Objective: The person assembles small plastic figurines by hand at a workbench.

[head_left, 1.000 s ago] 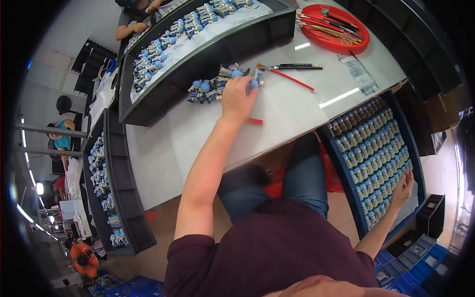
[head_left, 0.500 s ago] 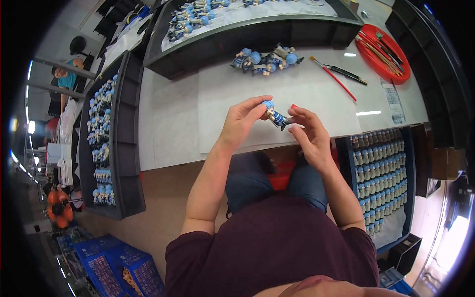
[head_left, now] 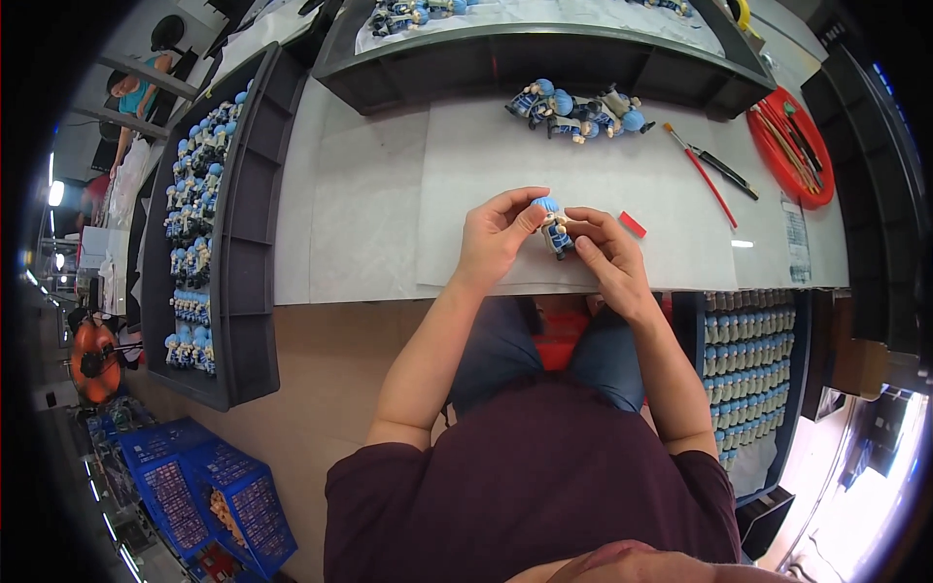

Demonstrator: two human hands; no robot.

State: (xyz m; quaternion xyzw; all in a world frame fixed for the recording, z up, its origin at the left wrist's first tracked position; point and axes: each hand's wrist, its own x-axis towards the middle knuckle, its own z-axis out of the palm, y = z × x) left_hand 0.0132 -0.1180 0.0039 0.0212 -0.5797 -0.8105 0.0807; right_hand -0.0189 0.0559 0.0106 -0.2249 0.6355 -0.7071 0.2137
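Note:
A small painted figurine (head_left: pixel 555 233) with a light-blue head and a blue, cream and dark body is upright above the white sheet near the table's front edge. My left hand (head_left: pixel 494 236) pinches it by the head between thumb and fingers. From the other side, my right hand (head_left: pixel 610 255) has its curled fingers and thumb closed at the figurine's body. A small red block (head_left: pixel 632 224) lies on the sheet just beyond my right hand. Farther back is a heap of similar figurines (head_left: pixel 581 112) on the table.
A thin red-handled brush (head_left: pixel 709 185) and a black pen-like tool (head_left: pixel 727 173) lie to the right, near a red tray (head_left: pixel 826 185) of brushes. Dark crates (head_left: pixel 248 223) of figurines stand left and behind. A blue crate (head_left: pixel 799 389) of figurine rows sits lower right.
The view has shifted. The figurine has turned from slanting to more upright, and my right fingers have closed in on its body. More of the red block shows past my right hand.

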